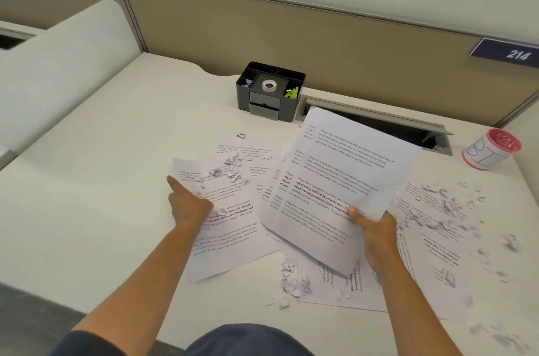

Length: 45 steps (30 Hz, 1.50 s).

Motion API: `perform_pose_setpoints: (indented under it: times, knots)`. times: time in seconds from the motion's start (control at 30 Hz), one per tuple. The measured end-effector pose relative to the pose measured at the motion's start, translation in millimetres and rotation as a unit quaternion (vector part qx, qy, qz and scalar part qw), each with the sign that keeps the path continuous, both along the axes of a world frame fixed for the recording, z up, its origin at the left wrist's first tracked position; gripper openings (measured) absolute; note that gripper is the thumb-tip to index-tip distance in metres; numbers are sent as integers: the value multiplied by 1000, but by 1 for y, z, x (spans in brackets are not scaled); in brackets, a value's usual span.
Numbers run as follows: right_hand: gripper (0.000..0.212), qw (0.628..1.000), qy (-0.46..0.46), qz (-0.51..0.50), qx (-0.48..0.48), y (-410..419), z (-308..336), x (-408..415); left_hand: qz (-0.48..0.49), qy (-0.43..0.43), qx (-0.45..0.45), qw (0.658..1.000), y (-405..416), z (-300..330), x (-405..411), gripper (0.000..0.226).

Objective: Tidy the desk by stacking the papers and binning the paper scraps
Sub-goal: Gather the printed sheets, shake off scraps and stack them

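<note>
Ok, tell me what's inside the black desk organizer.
The organizer holds a tape roll in its middle tray, yellow-green clips on the right and something small and bluish on the left. Its drawers are closed, their contents hidden.

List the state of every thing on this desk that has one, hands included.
Right hand: grips held sheets, lifted and tilted.
Left hand: forefinger straight, on left sheet, flat.
Paper scraps: scattered, unbinned.
Organizer: drawers closed.
Tape roll: lying flat.
Cup: upright.
Cable hatch: open.
</note>
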State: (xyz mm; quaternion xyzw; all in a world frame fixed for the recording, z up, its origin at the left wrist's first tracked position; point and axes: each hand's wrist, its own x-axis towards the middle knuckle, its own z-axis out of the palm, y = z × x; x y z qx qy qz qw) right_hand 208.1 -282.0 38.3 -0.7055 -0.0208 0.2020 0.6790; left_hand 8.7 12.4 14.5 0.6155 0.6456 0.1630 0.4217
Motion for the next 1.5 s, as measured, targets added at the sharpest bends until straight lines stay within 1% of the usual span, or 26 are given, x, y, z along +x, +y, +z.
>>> perform_pose_setpoints:
  times: [0.13,0.23,0.3,0.37,0.47,0.53,0.6,0.67,0.77,0.87,0.93,1.03,1.07,1.1,1.2,1.27,1.4,1.5]
  knots:
    - [23,1000,5,11,-8,-1,-1,-1,0,-12,-6,1000,7,4,7,77]
    - [25,1000,12,10,-9,1,-3,-3,-51,9,19,998,13,8,16,40]
    - [22,1000,17,6,-8,4,-2,-3,-87,30,31,995,17,9,22,28]
    - [22,1000,19,6,-11,5,-3,-2,-114,67,33,991,21,7,28,26]
    - [25,1000,19,5,-12,6,-3,-1,-152,168,55,972,23,3,38,35]
    - [28,1000,19,0,-11,5,-4,0,-162,189,68,966,21,2,45,39]
    - [29,1000,20,-6,-11,6,-4,1,-164,182,68,967,19,2,50,39]
    - [25,1000,22,-8,-12,5,-5,1,-163,172,64,969,19,3,54,40]
    - [22,1000,27,-5,-7,6,-6,0,-157,144,35,976,24,6,53,44]
    - [24,1000,30,-2,-9,6,-8,1,-160,117,12,980,32,10,46,48]
    - [26,999,31,-3,-13,6,-10,1,-151,98,-1,984,37,11,40,54]
    - [25,999,35,1,-17,6,-12,0,-118,67,-20,991,45,12,27,72]
    - [26,999,37,5,-17,7,-13,0,-110,58,-25,992,47,12,22,73]
    - [26,999,39,9,-18,8,-13,-1,-107,51,-31,992,50,12,16,70]
    - [28,999,41,17,-22,11,-13,-1,-105,26,-51,993,60,18,1,49]
    - [27,999,37,25,-21,13,-11,-2,-95,16,-48,994,66,25,-7,42]
    - [29,998,28,44,-19,19,-9,-7,-97,30,7,995,78,52,-18,32]
    - [28,998,22,49,-22,25,-6,-11,-120,85,71,987,78,82,-18,19]
